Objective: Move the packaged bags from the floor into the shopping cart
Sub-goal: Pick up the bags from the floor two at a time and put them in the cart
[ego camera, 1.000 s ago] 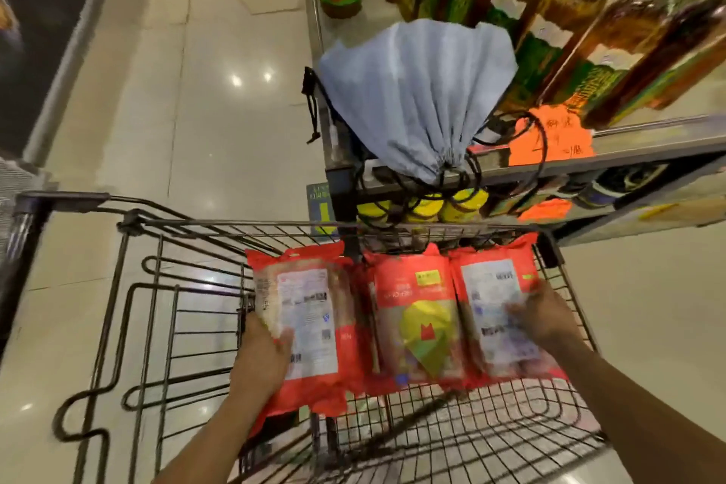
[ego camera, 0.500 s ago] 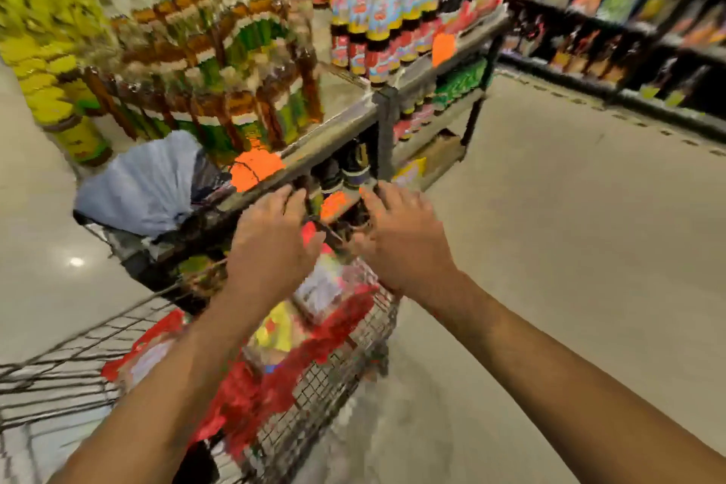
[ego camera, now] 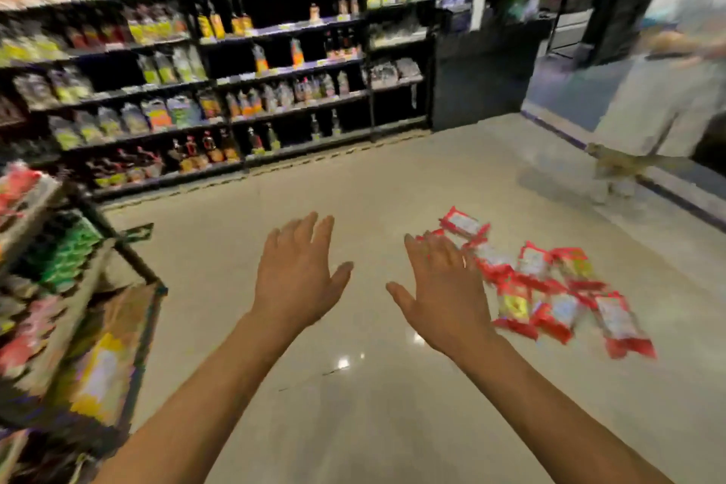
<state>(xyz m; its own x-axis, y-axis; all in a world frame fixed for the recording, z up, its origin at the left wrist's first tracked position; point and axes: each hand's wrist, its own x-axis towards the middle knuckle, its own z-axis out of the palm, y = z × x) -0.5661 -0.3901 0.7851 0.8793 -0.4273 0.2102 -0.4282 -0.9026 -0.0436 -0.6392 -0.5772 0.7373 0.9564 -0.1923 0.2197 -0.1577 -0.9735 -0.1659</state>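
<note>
Gone from view is the cart; both hands have left it and now hang over bare floor. Red packaged bags [ego camera: 550, 283] lie loosely heaped on the glossy pale floor [ego camera: 353, 405], just beside the right hand [ego camera: 444, 287]. Left hand [ego camera: 298, 279] hovers apart, each grip spread and empty. Open tile surrounds the heap; dark shelves [ego camera: 235, 90] stand well behind.

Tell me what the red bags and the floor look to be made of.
Red bags: likely thin plastic film, glossy, with crinkled edges and printed white labels; motion blur hides detail. Floor: seemingly polished stone or ceramic tile, pale beige, since it mirrors ceiling lights as bright spots.
</note>
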